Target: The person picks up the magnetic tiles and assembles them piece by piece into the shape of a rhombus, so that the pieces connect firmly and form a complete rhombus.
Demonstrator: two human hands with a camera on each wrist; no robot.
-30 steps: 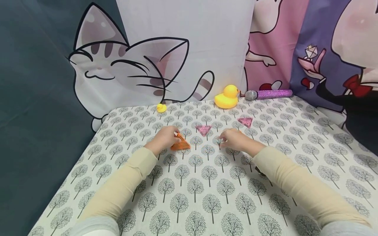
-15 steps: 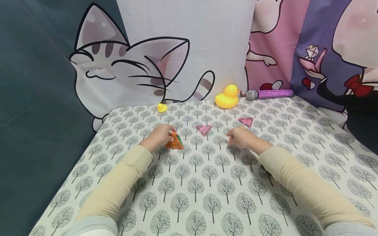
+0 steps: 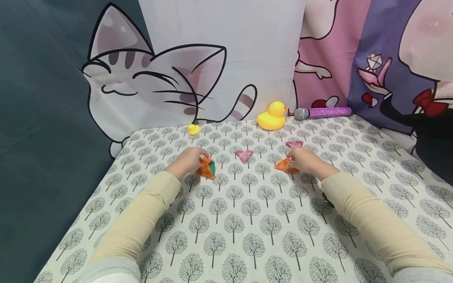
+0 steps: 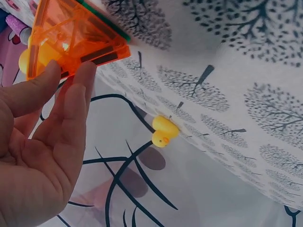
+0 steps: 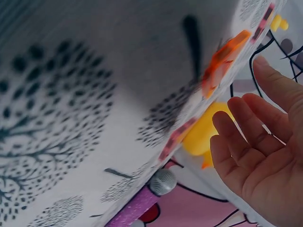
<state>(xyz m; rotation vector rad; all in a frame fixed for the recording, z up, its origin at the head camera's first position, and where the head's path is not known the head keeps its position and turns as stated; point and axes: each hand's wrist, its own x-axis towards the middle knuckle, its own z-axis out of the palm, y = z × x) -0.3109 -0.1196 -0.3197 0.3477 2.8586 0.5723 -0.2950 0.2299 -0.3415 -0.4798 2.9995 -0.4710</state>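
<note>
My left hand (image 3: 189, 160) grips an orange triangular magnetic tile piece (image 3: 204, 169) with a green side, on the left of the table. In the left wrist view the thumb and fingertips pinch the lower edge of this translucent orange piece (image 4: 75, 38), and green shows along its upper edge. A single orange triangular tile (image 3: 284, 166) lies on the cloth to the right. Beside it is my right hand (image 3: 308, 161), fingers loosely bent. The right wrist view shows bare fingers (image 5: 248, 127) and nothing held, with the orange tile (image 5: 222, 64) apart from them.
Two pink triangular tiles lie on the tree-patterned cloth: one pink tile (image 3: 244, 156) between the hands, another pink tile (image 3: 294, 144) behind the right hand. Along the back edge are a small yellow duck (image 3: 193, 129), a large yellow duck (image 3: 272, 116) and a purple microphone (image 3: 323, 113).
My left hand has shifted left with the orange and green piece, which has turned to show more green. My right hand has moved right, and the orange tile there is now in plain sight.
</note>
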